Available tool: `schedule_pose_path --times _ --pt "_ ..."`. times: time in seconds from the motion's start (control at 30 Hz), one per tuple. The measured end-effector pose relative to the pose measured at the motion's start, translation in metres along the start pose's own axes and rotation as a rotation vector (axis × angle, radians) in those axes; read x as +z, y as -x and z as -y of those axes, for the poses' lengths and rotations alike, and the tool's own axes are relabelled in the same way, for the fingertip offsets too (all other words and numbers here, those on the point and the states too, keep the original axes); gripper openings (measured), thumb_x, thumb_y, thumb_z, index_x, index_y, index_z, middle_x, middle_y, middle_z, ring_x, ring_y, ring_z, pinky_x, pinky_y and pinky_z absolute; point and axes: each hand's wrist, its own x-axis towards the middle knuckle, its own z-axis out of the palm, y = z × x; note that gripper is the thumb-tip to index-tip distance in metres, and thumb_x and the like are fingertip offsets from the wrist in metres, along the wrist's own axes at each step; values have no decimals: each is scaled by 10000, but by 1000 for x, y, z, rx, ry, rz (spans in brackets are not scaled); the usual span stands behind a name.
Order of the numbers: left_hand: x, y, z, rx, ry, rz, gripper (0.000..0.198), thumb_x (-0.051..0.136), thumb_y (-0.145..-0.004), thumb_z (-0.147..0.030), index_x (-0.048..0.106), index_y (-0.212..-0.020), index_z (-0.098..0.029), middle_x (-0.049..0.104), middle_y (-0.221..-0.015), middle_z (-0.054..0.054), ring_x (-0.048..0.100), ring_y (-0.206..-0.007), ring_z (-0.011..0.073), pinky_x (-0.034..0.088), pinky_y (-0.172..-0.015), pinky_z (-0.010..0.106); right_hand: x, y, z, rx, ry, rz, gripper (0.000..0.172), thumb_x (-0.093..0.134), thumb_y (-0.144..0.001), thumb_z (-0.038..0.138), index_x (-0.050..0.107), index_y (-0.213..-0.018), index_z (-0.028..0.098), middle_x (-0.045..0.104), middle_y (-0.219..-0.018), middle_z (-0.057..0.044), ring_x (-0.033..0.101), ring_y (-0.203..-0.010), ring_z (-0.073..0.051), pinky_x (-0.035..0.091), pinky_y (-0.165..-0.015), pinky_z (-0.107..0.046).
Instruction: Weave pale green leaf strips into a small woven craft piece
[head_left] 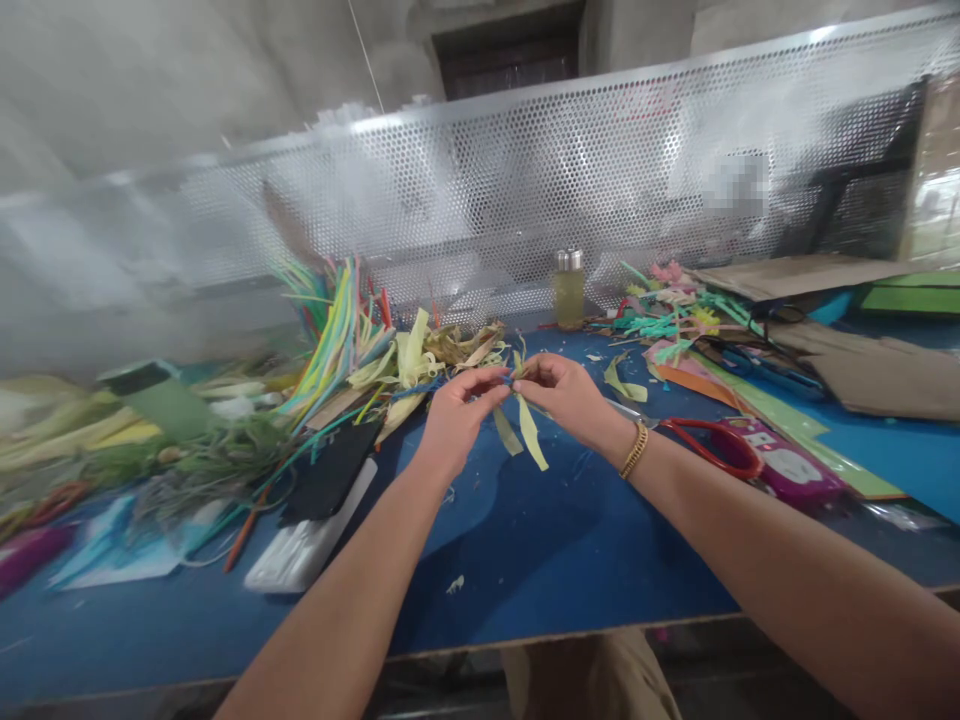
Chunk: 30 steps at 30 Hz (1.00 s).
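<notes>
My left hand (463, 408) and my right hand (556, 396) meet over the middle of the blue table, fingertips pinched together. Between them they hold a small bundle of pale yellow-green strips (530, 435) that look like dried husk. Two strip ends hang below the fingers, and a tuft sticks up above. A bit of blue shows at the pinch, too small to name. Just right of my right wrist lie red-handled scissors (712, 447), their blades partly behind the wrist. A loose husk-like strip (626, 382) rests beyond my right hand.
Pale husk pieces (412, 355) and colourful thin stems (337, 335) are heaped at left, near a black flat object (330, 472) on a clear plastic packet (300, 555). A lidded bottle (569, 290) stands at the back before a perforated metal panel (517, 190). Cardboard (885, 365) lies right.
</notes>
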Motion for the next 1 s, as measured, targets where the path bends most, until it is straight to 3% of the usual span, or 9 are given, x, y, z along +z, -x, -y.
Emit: schedule_pose_path --times 0.37,0.57,0.83,1.0 --pt "11 4 1 8 17 -147 163 760 -696 -306 738 -816 -198 726 -869 41 637 -847 179 485 -821 320 5 0 -3 45 -124 -39 151 684 -693 261 581 -774 187 646 -742 1 609 -706 -121 480 -687 -267" --pt "10 3 6 31 5 -143 156 727 -731 -346 695 -765 -197 681 -870 35 604 -835 167 462 -750 284 7 0 -6 26 -104 -77 189 697 -686 280 540 -748 196 590 -697 25 585 -675 -115 472 -654 -258" --pt "11 2 7 -176 270 -29 255 755 -700 -370 692 -862 -184 648 -801 14 553 -696 124 431 -652 252 9 3 -2 53 -125 -65 153 666 -720 283 559 -778 190 596 -728 19 548 -663 -106 451 -647 -254" --pt "8 2 5 -82 116 -40 193 711 -743 -365 661 -781 -183 636 -796 13 542 -733 140 427 -704 265 10 3 -3 32 -160 -52 122 642 -747 271 550 -753 191 565 -697 31 511 -635 -95 427 -616 -241"
